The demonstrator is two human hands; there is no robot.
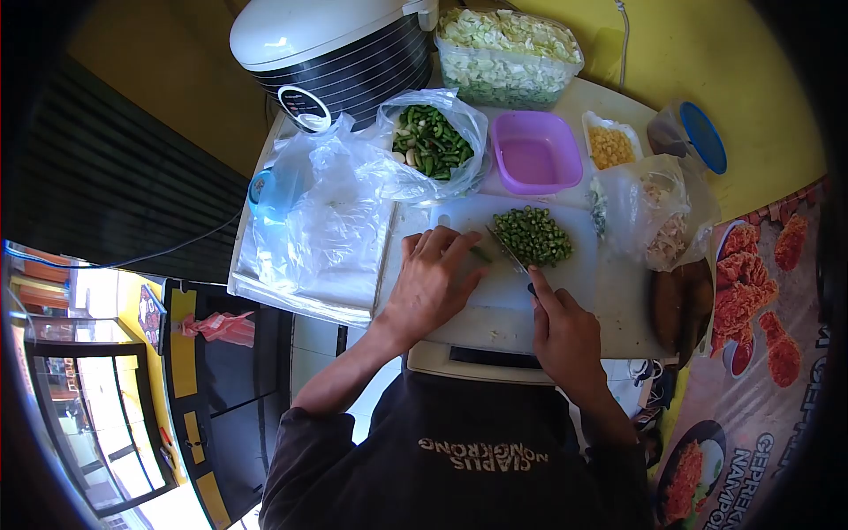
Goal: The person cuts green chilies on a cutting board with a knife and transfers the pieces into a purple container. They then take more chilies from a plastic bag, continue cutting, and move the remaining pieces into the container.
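Note:
My right hand [565,327] grips the dark handle of a knife [509,251], whose blade rests on the white cutting board [459,212]. To the left of the blade, my left hand [433,276] bends over the board, with a green chili [480,254] between its fingers and thumb. Part of that chili is hidden beneath the fingers. A pile of chopped green chilies [533,236] lies just right of the blade. Behind the board, an opened plastic bag [477,146] contains cut green chilies and some pale cloves.
Around the board stand a purple tub [572,163], a tray of yellow bits [611,146], a bag of pale pieces [667,221] and a container of shredded cabbage [508,71]. A rice cooker [344,71] and clear plastic bags [322,221] occupy the left side.

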